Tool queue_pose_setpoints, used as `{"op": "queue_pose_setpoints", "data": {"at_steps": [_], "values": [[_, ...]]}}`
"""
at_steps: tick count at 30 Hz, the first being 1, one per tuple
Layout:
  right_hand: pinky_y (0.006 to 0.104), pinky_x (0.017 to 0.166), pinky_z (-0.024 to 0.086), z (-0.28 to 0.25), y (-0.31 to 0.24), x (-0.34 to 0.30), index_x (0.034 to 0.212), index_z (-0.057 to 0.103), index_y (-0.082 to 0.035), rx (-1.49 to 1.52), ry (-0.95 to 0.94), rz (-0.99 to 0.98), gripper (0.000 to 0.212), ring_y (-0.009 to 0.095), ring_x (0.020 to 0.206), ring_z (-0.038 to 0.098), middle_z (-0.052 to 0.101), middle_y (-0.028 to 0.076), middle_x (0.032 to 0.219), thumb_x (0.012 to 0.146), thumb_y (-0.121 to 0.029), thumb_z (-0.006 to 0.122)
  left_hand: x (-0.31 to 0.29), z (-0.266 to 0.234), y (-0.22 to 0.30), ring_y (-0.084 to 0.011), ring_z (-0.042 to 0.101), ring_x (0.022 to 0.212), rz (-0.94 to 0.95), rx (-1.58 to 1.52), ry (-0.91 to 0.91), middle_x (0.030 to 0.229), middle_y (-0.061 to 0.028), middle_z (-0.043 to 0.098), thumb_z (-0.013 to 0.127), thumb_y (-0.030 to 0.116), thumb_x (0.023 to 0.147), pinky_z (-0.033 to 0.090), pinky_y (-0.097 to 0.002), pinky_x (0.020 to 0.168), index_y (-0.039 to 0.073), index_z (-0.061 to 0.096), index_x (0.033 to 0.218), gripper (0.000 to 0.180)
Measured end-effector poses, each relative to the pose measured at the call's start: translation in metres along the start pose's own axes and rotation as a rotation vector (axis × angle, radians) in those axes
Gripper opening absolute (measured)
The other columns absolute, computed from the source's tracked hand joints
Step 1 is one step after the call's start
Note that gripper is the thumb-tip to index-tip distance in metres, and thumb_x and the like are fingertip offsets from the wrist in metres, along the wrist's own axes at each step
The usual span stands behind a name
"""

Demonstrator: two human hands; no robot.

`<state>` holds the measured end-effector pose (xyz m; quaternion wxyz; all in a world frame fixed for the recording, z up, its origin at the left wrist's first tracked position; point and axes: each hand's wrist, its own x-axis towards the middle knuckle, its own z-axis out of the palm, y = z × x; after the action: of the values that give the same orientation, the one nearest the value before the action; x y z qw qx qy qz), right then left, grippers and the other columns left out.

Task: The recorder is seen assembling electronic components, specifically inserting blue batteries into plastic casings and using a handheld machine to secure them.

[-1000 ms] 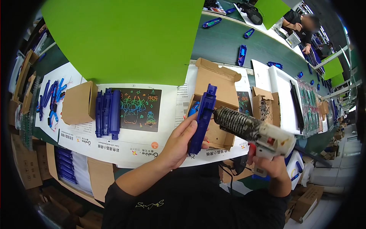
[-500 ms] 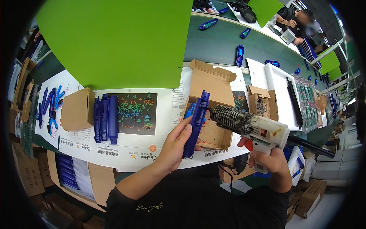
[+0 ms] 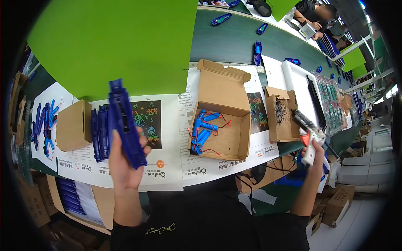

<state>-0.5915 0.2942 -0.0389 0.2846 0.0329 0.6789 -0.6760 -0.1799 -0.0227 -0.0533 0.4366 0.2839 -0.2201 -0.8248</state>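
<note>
My left hand [image 3: 126, 163] grips a long blue plastic housing [image 3: 124, 121], holding it raised and tilted in front of several similar blue housings [image 3: 100, 129] lined up on the sheet. At the right, my right hand [image 3: 315, 151] is wrapped round the white handle of a hot glue gun [image 3: 310, 142], whose dark, crusted barrel points up and left beside a small glue-stained cardboard box [image 3: 279, 125]. Between my hands stands an open cardboard box [image 3: 240, 142] with several blue cylindrical batteries [image 3: 205, 129] with red wires inside.
A tall green panel [image 3: 113, 46] rises behind the work sheet. Left of the housings sits a brown box [image 3: 73, 127], with loose blue parts and batteries beyond it. A white foam tray [image 3: 299, 83] lies at right; a co-worker [image 3: 316, 21] sits far right. Housings rest on the green conveyor [image 3: 230, 39].
My left hand has carried the blue housing left, away from the open box. My right hand has drawn the glue gun right, off the housing, beside the stained box.
</note>
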Motion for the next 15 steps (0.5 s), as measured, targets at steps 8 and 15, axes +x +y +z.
{"op": "queue_pose_setpoints", "data": {"at_steps": [8, 15], "values": [[0.0287, 0.04, 0.047, -0.026, 0.036, 0.054, 0.089, 0.058, -0.005, -0.652, 0.022, 0.026, 0.045, 0.014, 0.049, 0.057, 0.056, 0.003, 0.064, 0.09, -0.048, 0.046, -0.003, -0.001, -0.02, -0.0186, 0.059, 0.072, -0.154, 0.125, -0.018, 0.09, -0.0117, 0.059, 0.033, 0.034, 0.099, 0.051, -0.0286, 0.057, 0.002, 0.05, 0.11, 0.038], [0.0314, 0.042, 0.047, 0.009, -0.032, 0.016, 0.072, 0.061, 0.005, -1.305, 0.125, 0.123, 0.057, 0.019, 0.047, 0.059, 0.059, 0.011, 0.058, 0.091, -0.047, 0.048, -0.007, -0.018, -0.019, -0.0166, 0.054, 0.075, -0.118, 0.193, 0.106, 0.092, -0.0099, 0.057, 0.036, 0.037, 0.098, 0.047, -0.0298, 0.06, 0.002, 0.051, 0.111, 0.04]]}}
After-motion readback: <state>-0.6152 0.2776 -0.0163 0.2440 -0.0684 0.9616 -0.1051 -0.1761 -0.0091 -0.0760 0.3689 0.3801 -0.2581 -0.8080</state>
